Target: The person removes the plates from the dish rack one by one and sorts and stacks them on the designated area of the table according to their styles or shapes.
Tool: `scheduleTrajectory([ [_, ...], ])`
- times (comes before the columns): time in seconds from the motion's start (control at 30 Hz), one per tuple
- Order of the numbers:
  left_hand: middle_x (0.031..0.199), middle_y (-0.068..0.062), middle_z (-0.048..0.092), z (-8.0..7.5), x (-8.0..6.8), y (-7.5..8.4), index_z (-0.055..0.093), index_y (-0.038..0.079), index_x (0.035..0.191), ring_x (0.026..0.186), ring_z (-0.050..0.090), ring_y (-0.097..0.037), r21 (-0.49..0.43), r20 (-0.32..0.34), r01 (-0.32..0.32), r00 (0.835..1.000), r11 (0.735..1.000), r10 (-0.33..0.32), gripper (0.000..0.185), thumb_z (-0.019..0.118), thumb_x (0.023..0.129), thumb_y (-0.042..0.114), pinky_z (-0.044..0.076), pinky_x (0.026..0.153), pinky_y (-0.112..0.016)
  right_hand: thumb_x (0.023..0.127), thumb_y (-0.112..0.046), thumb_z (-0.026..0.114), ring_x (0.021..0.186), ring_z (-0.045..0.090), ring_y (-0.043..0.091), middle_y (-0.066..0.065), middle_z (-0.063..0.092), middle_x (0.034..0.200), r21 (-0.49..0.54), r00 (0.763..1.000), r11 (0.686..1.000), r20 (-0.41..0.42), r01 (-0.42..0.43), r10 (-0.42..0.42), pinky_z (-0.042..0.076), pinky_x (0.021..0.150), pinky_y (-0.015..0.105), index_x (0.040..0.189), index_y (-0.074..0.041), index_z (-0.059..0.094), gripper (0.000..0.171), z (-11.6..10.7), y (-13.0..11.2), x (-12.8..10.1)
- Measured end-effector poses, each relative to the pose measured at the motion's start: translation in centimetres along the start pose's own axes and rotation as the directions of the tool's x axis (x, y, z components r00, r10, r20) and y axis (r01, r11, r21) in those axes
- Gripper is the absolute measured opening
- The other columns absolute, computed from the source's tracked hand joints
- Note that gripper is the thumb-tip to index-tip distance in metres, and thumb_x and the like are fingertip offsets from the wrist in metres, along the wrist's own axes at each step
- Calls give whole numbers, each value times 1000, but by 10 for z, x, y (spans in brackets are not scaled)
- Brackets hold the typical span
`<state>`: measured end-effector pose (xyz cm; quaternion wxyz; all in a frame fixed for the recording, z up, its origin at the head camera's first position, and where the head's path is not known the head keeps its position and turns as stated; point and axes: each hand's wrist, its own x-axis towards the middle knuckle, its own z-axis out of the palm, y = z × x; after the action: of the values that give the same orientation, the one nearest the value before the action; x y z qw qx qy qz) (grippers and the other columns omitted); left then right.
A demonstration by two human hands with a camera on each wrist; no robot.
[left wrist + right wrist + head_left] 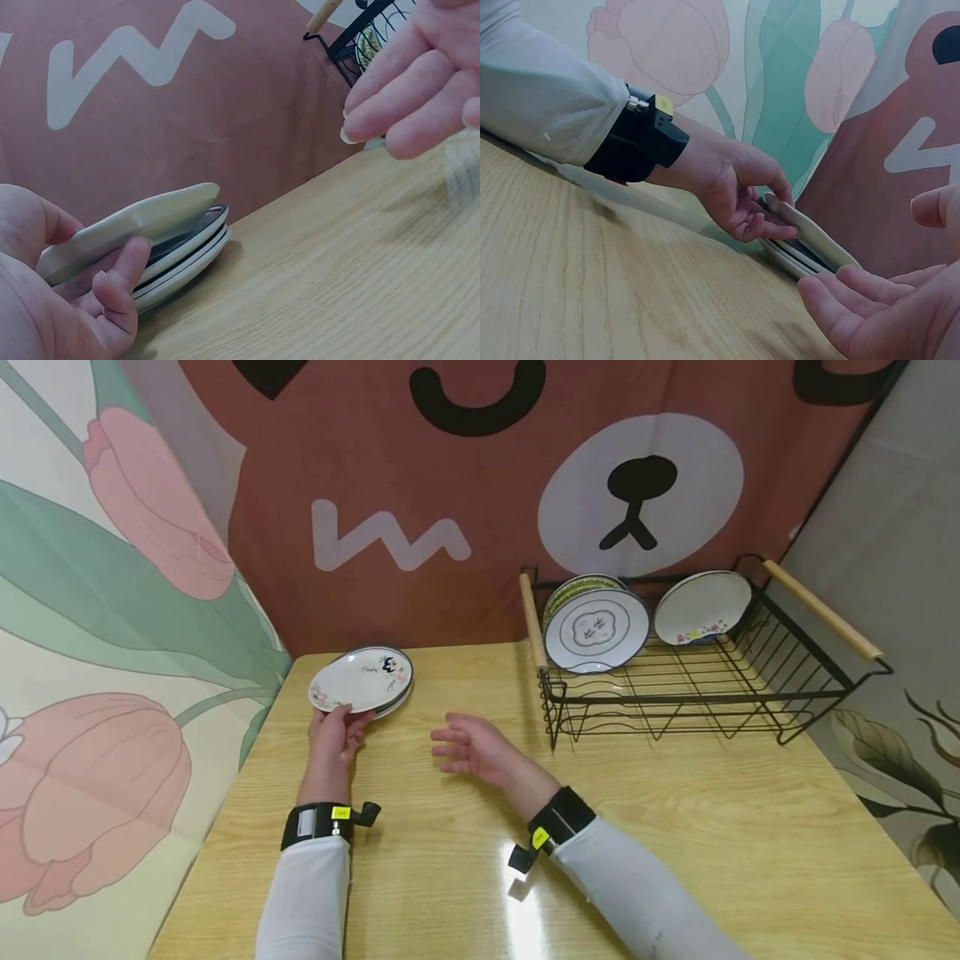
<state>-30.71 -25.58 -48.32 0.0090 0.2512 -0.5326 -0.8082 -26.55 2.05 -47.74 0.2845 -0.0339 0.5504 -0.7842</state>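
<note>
My left hand (336,735) pinches the near rim of the top plate (358,681), a white oval one with a small floral and black print. In the left wrist view that plate (142,221) is tilted up off the stacked plates (187,266), with the thumb above and fingers beneath. The stack sits on the table at the back left. My right hand (477,750) hovers over the table between the stack and the dish rack, fingers extended and apart, holding nothing. Seen from the right wrist, the left hand (746,195) grips the plate's edge.
A black wire dish rack (675,697) with wooden handles stands at the back right. Several plates lean in it: a white one with a blue line pattern (596,631), green-rimmed ones (577,583) behind, and a floral one (702,606). A printed cloth (375,602) hangs behind the table.
</note>
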Motion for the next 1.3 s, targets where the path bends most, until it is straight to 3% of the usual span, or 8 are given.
scheduleTrajectory([
  [0.47, 85, -2, 78, 0, 5, 1, 29, 27, 160, 73, 77, -13, -15, 66, 2, 998, 1000, -1, 57, 52, 108, 21, 40, 45, -21, 107, -31, 48, 132, 61, 40, 23, 54, 151, -18, 999, 999, -27, -33, 32, 60, 95, 44, 163, -9, 25, 64, 2, 3, -2],
  [0.73, 84, -2, 79, -1, 8, 0, 36, 28, 155, 75, 78, -13, 51, 22, 0, 1000, 999, -1, 53, 57, 106, 27, 41, 46, -23, 107, -30, 48, 129, 64, 38, 23, 54, 151, -20, 999, 999, -20, -36, 35, 61, 92, 42, 164, -9, 22, 66, 2, 5, 1],
  [1.0, 87, -1, 80, -5, 6, 1, 20, 43, 162, 77, 79, -14, 140, -12, -30, 999, 990, 32, 70, 58, 105, 28, 44, 48, -23, 107, -29, 49, 124, 67, 36, 24, 54, 150, -30, 1000, 999, -18, -26, 26, 62, 88, 40, 163, -9, 23, 65, 4, 5, 0],
  [1.3, 84, -2, 79, -6, 9, 0, 23, 41, 161, 71, 77, -14, 157, -18, -17, 1000, 987, 20, 66, 57, 106, 27, 44, 47, -23, 106, -28, 48, 129, 63, 40, 21, 58, 147, -39, 999, 999, -24, -29, 28, 60, 95, 45, 164, -9, 22, 65, 6, 5, -1],
])
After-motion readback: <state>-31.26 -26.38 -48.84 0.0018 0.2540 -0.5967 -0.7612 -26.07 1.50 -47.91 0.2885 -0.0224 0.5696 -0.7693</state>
